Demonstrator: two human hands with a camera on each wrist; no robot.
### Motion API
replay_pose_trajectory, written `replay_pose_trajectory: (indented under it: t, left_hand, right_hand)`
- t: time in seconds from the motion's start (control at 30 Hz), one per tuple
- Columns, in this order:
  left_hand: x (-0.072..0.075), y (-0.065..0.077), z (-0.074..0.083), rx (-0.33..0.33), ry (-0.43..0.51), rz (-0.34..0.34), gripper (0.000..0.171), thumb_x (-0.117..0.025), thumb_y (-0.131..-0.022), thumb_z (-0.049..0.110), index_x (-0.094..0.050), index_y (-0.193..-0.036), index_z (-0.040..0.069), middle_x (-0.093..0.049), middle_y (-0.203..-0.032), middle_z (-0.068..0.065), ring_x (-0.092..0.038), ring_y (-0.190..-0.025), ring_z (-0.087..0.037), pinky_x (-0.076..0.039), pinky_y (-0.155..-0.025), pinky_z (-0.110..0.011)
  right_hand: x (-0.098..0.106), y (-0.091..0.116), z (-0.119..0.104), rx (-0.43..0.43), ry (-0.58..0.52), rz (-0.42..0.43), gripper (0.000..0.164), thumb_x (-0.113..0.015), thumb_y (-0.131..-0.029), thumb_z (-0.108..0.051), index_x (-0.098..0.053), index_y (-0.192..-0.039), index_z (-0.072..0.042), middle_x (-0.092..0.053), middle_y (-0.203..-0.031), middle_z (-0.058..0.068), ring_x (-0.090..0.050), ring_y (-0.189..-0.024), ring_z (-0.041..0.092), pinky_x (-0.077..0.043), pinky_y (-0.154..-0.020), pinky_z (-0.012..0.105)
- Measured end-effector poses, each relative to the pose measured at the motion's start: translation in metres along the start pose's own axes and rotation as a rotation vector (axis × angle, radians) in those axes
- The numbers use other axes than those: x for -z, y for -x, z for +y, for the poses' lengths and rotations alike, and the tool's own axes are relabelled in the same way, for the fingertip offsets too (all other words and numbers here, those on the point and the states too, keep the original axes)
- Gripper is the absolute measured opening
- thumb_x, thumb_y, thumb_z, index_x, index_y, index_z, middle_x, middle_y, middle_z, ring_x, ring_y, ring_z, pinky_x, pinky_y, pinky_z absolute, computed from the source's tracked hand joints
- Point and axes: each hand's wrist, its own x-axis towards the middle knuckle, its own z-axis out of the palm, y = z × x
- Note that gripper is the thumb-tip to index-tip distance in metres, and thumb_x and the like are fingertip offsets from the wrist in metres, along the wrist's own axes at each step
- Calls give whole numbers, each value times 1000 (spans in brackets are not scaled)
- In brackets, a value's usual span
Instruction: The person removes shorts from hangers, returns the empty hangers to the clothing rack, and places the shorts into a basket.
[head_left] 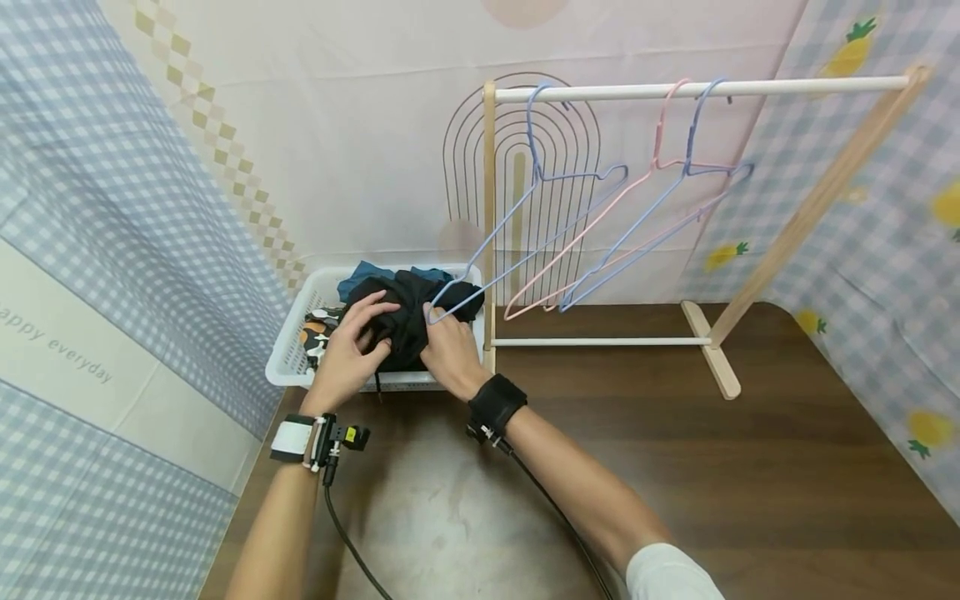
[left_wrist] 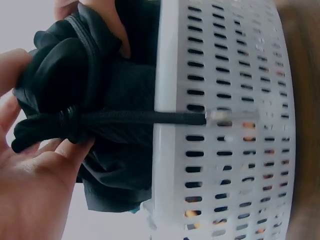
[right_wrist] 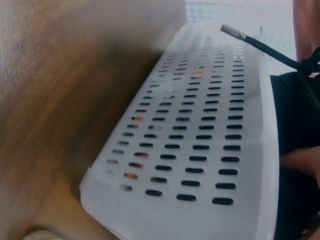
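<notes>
A bunched black garment with a drawstring [head_left: 405, 312] lies on top of the clothes in a white perforated basket [head_left: 288, 354]. My left hand [head_left: 348, 346] grips its left side, the fingers bent over the cloth and the thumb nearer the basket's front. On the garment's right side, my right hand [head_left: 452, 354] holds the cloth, partly hidden by folds. The black drawstring [left_wrist: 135, 117] hangs over the basket's rim and ends in a metal tip. In the right wrist view, only part of the right hand [right_wrist: 305, 162] shows against the dark fabric.
Blue cloth [head_left: 363, 275] and a patterned black, white and orange piece [head_left: 315, 337] lie in the basket. A wooden rack with a white rail [head_left: 600, 92] stands to the right. From it hang a blue hanger [head_left: 517, 204], overlapping the right hand's area, a pink hanger [head_left: 585, 233] and another blue hanger [head_left: 645, 229].
</notes>
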Motion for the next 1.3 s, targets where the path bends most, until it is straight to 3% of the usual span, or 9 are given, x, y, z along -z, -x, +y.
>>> replay_pose_trajectory:
  t: [0.2,0.33,0.57,0.77,1.03,1.3]
  left_hand:
    - [-5,-8,0,-54,-218,-48,59,-65,-94,-13,-59,-147,12,-48,-161,-12,-48,-143,-36,-47,-104,-53]
    - [-10,-10,-1,-18,-298,-91,63,-67,-93,-13,-55,-150,10,-53,-156,-14,-50,-141,-37,-44,-109,-56]
    - [-18,-13,-9,26,-406,-163,55,-66,-95,-12,-57,-147,4,-58,-151,-18,-51,-142,-41,-45,-112,-58]
    - [-23,-21,-14,43,-478,-207,44,-65,-94,-16,-65,-137,-3,-54,-154,-22,-44,-147,-42,-36,-121,-56]
    - [-29,-22,-19,70,-538,-292,40,-60,-95,-17,-64,-134,-11,-52,-154,-27,-42,-148,-48,-36,-121,-56]
    - [-39,-31,-17,179,-562,-443,43,-44,-108,6,-55,-144,-14,-41,-162,-28,-31,-153,-48,-27,-125,-58]
  right_hand:
    - [3,0,6,0,104,-81,39,-75,-92,-8,-65,-129,-1,-72,-113,14,-70,-104,32,-58,-83,49]
    - [8,4,11,11,84,-159,31,-77,-95,-16,-67,-120,1,-71,-109,16,-69,-103,34,-59,-85,48]
    - [29,7,6,34,41,-365,45,-78,-97,-26,-66,-126,6,-68,-117,22,-66,-109,39,-59,-90,48]
    - [32,6,2,29,94,-336,44,-78,-98,-38,-71,-123,-1,-72,-113,15,-70,-104,32,-59,-87,44]
    - [18,-1,-2,-45,120,-304,39,-82,-93,-40,-78,-112,-7,-78,-104,10,-75,-94,27,-62,-76,43]
    - [10,-6,2,-131,177,-381,31,-80,-95,-37,-78,-108,-9,-78,-102,10,-76,-88,27,-63,-68,43]
